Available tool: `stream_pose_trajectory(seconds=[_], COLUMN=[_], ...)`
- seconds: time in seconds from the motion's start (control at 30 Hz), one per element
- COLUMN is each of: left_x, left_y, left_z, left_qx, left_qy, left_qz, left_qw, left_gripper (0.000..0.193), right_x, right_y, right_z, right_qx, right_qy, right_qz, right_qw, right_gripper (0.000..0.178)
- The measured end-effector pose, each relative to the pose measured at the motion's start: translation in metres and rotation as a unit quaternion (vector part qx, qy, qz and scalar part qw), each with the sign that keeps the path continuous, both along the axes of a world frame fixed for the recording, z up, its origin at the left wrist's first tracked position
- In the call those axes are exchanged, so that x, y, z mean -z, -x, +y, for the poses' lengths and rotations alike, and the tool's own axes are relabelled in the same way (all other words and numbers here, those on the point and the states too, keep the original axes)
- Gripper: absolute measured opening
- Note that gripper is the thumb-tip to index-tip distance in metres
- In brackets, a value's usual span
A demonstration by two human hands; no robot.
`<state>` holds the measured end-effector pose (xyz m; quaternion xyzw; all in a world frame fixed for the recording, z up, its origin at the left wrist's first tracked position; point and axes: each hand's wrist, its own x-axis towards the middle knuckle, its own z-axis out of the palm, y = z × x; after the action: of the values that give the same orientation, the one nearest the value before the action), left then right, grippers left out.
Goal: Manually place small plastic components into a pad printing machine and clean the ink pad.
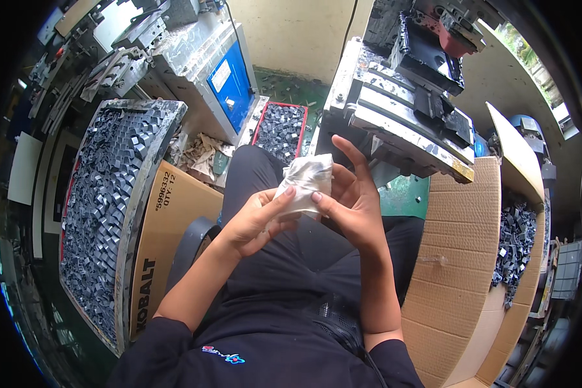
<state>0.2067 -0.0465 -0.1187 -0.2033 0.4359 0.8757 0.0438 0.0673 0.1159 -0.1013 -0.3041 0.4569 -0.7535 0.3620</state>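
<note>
Above my lap, both hands are on a white cloth (309,173) that has dark smudges on its upper part. My left hand (263,216) grips its lower left side, thumb on top and fingers curled beneath. My right hand (350,204) pinches the lower right side with the thumb, while its index finger sticks up and away. Whether anything is wrapped inside the cloth cannot be seen. Just beyond the cloth stands a red-rimmed tray (304,123) holding many small dark grey pieces.
A large tray (174,119) of small grey blocks leans at left beside a cardboard box (168,220). At right, an open carton (459,258) holds dark pieces. A stained metal machine (407,116) rises ahead right; a metal cabinet with a blue panel (233,87) stands ahead left.
</note>
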Motion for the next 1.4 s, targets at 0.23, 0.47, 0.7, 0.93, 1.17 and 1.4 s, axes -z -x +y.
stream_pose_trajectory(seconds=[0.23,0.47,0.7,0.93,1.17,1.4], left_x=[-0.004,-0.043,-0.057,-0.049,-0.028,-0.038], left_y=[0.003,0.005,0.027,0.029,0.027,0.027], left_z=[0.016,0.004,-0.010,0.001,0.006,0.007], left_qx=[-0.184,-0.205,-0.099,-0.091,-0.165,-0.136], left_qy=[0.253,0.783,0.542,0.198,0.046,0.058], left_qz=[0.152,0.202,0.375,0.314,0.288,0.287], left_qw=[0.938,0.552,0.746,0.924,0.942,0.947], left_gripper=[0.025,0.032,0.011,0.023,0.029,0.045], right_x=[0.006,0.017,0.019,0.015,0.027,0.028], right_y=[0.003,-0.010,-0.011,-0.012,-0.011,-0.018], right_z=[-0.001,-0.009,-0.006,-0.003,-0.005,-0.011], right_qx=[0.088,-0.075,-0.079,-0.089,0.069,0.016], right_qy=[-0.029,-0.015,-0.012,-0.002,0.049,0.089], right_qz=[-0.052,-0.135,-0.123,-0.079,-0.080,-0.164], right_qw=[0.994,0.988,0.989,0.993,0.993,0.982], right_gripper=[0.084,0.076,0.047,0.020,0.014,0.013])
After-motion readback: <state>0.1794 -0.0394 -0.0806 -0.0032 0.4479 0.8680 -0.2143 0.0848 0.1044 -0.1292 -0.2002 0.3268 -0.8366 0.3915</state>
